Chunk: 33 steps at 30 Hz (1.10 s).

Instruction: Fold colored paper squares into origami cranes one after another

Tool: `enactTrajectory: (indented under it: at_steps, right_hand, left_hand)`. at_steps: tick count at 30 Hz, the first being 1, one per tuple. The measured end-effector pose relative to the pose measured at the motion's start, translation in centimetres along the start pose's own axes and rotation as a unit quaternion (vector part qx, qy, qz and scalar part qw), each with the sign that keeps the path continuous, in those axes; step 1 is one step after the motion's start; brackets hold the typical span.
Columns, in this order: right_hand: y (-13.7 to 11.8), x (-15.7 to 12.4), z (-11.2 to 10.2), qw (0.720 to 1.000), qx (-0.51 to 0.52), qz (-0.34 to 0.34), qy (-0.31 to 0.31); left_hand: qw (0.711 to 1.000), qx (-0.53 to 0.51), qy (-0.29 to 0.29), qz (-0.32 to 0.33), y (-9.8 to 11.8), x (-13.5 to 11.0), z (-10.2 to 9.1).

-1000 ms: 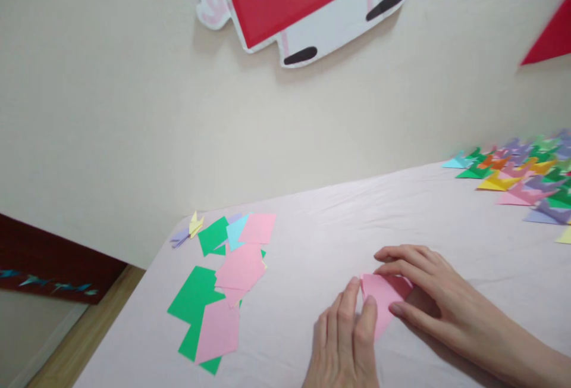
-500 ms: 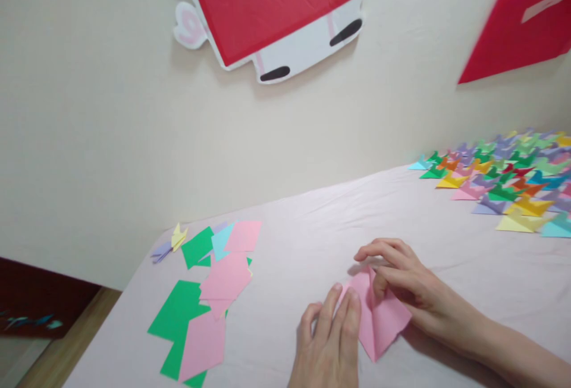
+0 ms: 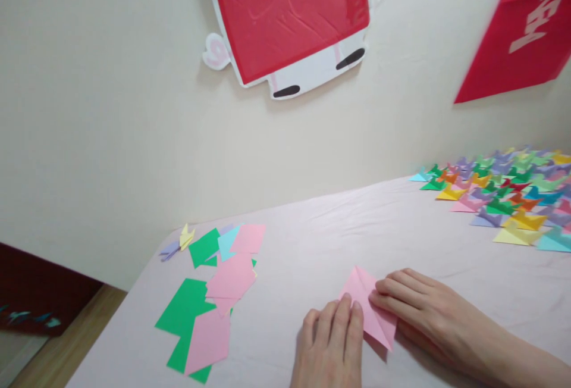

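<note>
A pink sheet of origami paper (image 3: 377, 322) with crease lines lies on the cloth-covered table, one corner pointing away from me. My left hand (image 3: 332, 340) rests with its fingers stretched over the paper's left edge; the thumb is hidden. On the opposite side, my right hand (image 3: 428, 316) has its fingers together on the right edge of the paper, gripping it there. Its thumb is out of sight beneath the hand. The paper's near edge appears slightly raised, with a shadow below it.
Loose pink paper sheets (image 3: 232, 278) and green sheets (image 3: 181, 307) overlap on the left. Beyond them sit small folded yellow (image 3: 186, 237) and purple pieces (image 3: 170, 250). Many colourful folded paper birds (image 3: 504, 206) crowd the far right. Behind rises a wall with red decorations (image 3: 289, 13).
My right hand has lowered from above the paper's middle to its right edge. A raised fold there now lies flatter. My left hand stays nearly in place. The view has shifted slightly.
</note>
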State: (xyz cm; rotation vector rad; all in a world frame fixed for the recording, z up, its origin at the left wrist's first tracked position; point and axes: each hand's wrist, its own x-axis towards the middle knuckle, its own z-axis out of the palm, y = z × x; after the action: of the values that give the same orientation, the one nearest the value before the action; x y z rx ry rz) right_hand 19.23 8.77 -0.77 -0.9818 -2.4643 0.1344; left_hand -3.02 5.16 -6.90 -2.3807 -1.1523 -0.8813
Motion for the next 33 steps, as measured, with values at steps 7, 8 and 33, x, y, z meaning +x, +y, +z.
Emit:
enactTrajectory:
  at_steps: [7,8,33]
  right_hand:
    - [-0.4,1.3,-0.1,0.976,0.126,0.17,-0.045]
    - [-0.4,1.5,0.0,0.97,0.129,0.2,-0.048]
    - [0.2,1.7,1.8,0.963,0.145,0.222,-0.039]
  left_hand:
    - [0.991,-0.059,-0.104,-0.067,0.3,-0.2,-0.7]
    - [0.99,-0.06,-0.107,-0.075,0.4,-0.3,-0.7]
    - [0.951,-0.116,-0.287,-0.017,-1.0,2.5,-3.2]
